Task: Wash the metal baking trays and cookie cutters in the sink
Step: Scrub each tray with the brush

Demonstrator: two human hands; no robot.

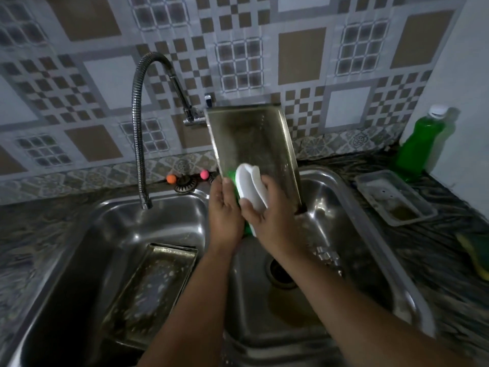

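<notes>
Tray (251,139) stands upright, long axis vertical, over sink (344,197).

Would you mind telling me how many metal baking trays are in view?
2: one tray held upright over the right basin, one tray lying in the left basin. Others may be hidden.

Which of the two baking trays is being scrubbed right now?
The upright tray over the right basin, steadied by the left hand while the right hand rubs a sponge on it; the other tray lies in the left basin.
</notes>
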